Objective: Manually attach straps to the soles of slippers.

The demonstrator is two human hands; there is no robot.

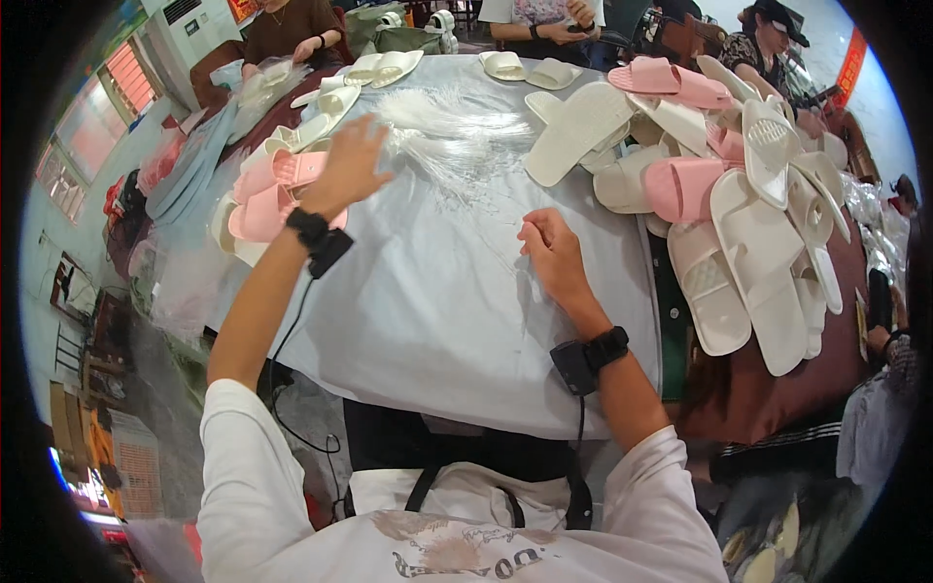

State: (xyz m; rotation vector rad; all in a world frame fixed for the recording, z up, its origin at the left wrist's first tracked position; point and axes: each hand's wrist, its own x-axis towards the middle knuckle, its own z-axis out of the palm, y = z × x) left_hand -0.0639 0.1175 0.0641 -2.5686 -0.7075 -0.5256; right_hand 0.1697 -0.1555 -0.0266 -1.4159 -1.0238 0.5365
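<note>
My left hand (348, 165) reaches out with fingers spread over the left side of the table, just above a pair of pink slippers (272, 194) and beside a bundle of thin white plastic ties (452, 131). It holds nothing that I can see. My right hand (552, 255) rests on the pale grey table cover (418, 311), fingers curled and pinched on a thin, nearly clear strand that is hard to make out. Both wrists carry black bands with cables.
A big heap of white and pink slippers (739, 194) fills the right of the table. More cream slippers (326, 107) lie at the far left and far edge. Other people sit at the far side and at the right. Clear plastic bags (185, 262) hang at the left edge.
</note>
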